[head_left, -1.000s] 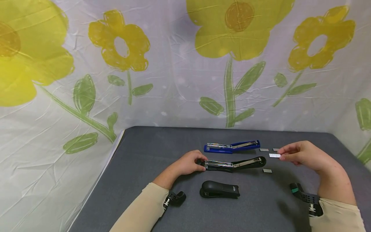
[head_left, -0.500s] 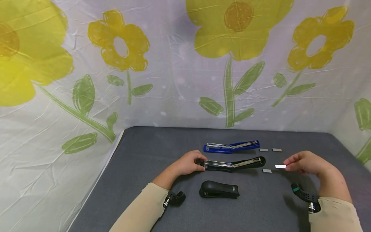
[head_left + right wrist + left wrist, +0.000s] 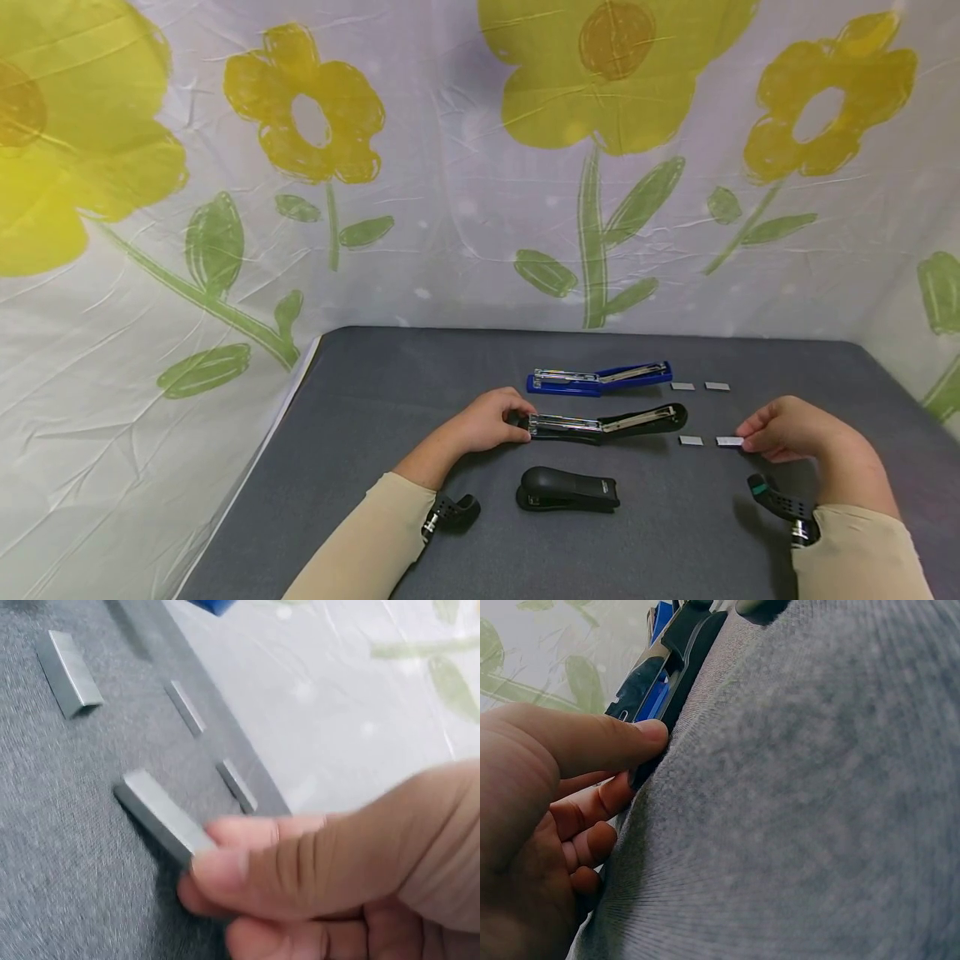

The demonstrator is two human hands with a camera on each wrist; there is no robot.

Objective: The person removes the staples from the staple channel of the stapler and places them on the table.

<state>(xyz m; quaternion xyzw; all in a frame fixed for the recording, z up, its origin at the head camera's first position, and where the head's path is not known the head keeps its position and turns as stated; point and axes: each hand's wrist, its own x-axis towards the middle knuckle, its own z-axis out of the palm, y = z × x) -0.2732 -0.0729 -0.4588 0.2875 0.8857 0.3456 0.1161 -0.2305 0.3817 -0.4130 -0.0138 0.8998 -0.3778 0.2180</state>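
Observation:
With thumb and fingers, my left hand grips the left end of an opened black stapler, whose staple channel lies bare. In the left wrist view the thumb presses against the black stapler. Over at the right, my right hand pinches one end of a strip of staples close to the table. The right wrist view shows that staple strip between thumb and index finger. Another staple strip lies just left of it, in line with it.
Behind the black stapler is an opened blue stapler. Two more staple strips lie to its right. A closed black stapler rests nearer the front. The grey table ends at a flowered cloth backdrop.
My right hand has come toward me and slightly right, lowering the staple strip from beside the back pair to the front one. My left hand stays on the black stapler.

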